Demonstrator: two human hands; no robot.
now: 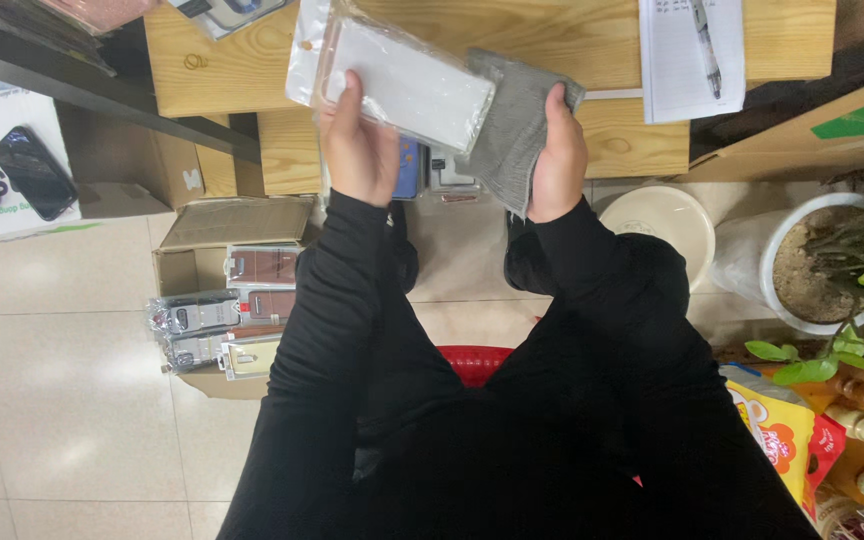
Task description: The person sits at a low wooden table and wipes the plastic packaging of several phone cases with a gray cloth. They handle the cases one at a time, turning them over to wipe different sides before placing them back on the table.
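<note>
My left hand [357, 150] grips a clear plastic packet [392, 75] with a white phone case inside, held flat above the wooden table [572, 40]. My right hand [557, 155] holds a grey cloth [517, 120], which touches the packet's right edge. Both arms wear black sleeves. Below the hands, between them, lie a blue item [409, 170] and small packets [449, 175], partly hidden.
An open cardboard box [237, 225] with packaged phone cases [222, 320] stands on the tiled floor at left. A black phone [34, 172] lies on a white box. Paper and pen [692, 55] rest on the table. A white bowl [662, 215], potted plant [832, 260] and snack bags [782, 435] are at right.
</note>
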